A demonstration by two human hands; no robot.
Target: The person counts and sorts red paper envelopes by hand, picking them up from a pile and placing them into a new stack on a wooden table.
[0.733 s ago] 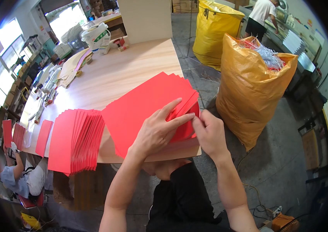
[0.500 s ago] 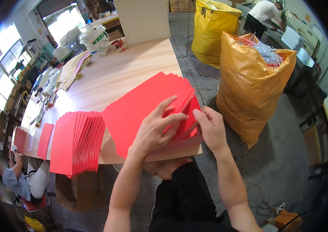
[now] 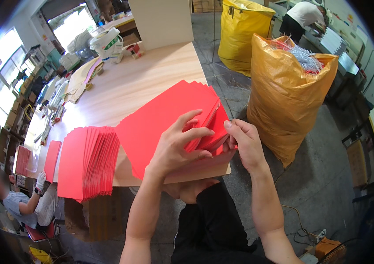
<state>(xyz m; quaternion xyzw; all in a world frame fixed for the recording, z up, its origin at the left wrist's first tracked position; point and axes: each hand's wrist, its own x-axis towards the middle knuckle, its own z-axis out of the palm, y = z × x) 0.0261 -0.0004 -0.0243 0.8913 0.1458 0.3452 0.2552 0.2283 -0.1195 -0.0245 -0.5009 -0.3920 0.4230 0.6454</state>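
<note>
A fanned stack of red paper sheets (image 3: 160,114) lies near the right corner of the table. My left hand (image 3: 176,143) rests on it with fingers spread and bent, beside a gap where the upper sheets are raised from those below. At the stack's right edge, the thumb and fingers of my right hand (image 3: 243,140) pinch the corner of a red paper sheet (image 3: 221,125). How many sheets that pinch takes in is hidden. To the left lies a second fanned stack of red paper (image 3: 88,160), which neither hand touches.
On the wooden table (image 3: 138,75) a narrow red stack (image 3: 52,160) lies farther left, near a seated co-worker's gloved hand (image 3: 41,180). A white bucket (image 3: 107,44) stands at the back. An orange sack (image 3: 284,97) and a yellow sack (image 3: 242,39) stand on the floor at right.
My right hand has shifted slightly right with the pinched corner, and the gap between the sheets looks wider. My left hand barely moves. The seated co-worker's gloved hand has moved to the narrow red stack.
</note>
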